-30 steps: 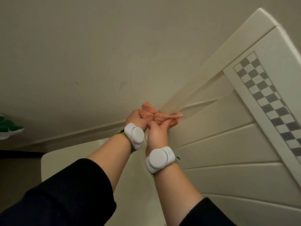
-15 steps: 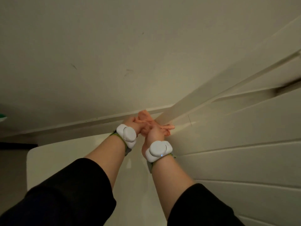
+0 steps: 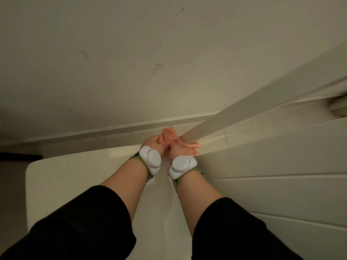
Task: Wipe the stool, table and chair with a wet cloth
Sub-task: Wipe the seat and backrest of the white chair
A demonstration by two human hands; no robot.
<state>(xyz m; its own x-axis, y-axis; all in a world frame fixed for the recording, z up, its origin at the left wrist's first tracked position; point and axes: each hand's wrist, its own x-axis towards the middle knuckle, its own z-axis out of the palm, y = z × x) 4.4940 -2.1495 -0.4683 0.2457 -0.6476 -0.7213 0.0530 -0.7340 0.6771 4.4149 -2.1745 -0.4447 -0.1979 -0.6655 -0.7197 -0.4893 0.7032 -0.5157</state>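
Observation:
An orange cloth [image 3: 170,136] is wrapped round the lower end of a white furniture leg [image 3: 262,104] that runs diagonally up to the right. My left hand [image 3: 153,144] grips the cloth from the left. My right hand [image 3: 177,150] grips it from the right, close against the leg. Both wrists carry white bands, and the fingers are mostly hidden behind cloth and wrists. A white slatted panel [image 3: 281,166] of the same piece fills the right side.
Below my forearms lies a white glossy flat surface [image 3: 75,175] with a rounded corner at the left. A scuffed beige wall [image 3: 131,53] with a baseboard [image 3: 131,128] stands right behind the leg. A dark strip of floor shows at the far left.
Both hands slid the cloth down the leg toward its lower end near the baseboard. The view dropped lower, and the checkered panel at the right went out of sight.

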